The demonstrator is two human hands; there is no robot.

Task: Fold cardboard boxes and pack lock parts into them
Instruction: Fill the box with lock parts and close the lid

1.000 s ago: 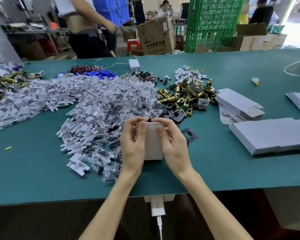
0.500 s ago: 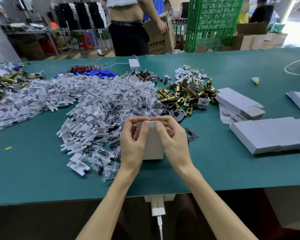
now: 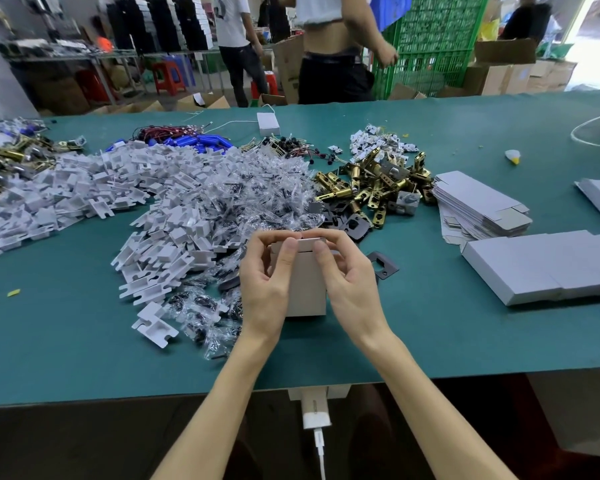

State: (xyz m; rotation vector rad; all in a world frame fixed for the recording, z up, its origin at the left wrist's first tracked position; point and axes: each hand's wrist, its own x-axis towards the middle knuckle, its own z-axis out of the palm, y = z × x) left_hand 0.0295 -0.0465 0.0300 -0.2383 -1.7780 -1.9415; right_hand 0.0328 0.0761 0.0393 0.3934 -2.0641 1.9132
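Both hands, left (image 3: 264, 289) and right (image 3: 352, 289), gripped the upright box (image 3: 307, 282), seemingly tucking its top flap (image 3: 309, 241); even thumb pressure would seat it squarely.

Barely anything moved on my feed. The left hand (image 3: 267, 282) and right hand (image 3: 350, 285) have slid their thumbs a touch higher on the white box (image 3: 305, 285), and a thin edge of its top flap (image 3: 310, 241) now shows between the index fingers. Behind the counter (image 3: 430, 323), the person in the crop top (image 3: 329, 36) has walked from the left to the green crates (image 3: 437, 46), and someone in a white tee (image 3: 231, 22) has turned up.
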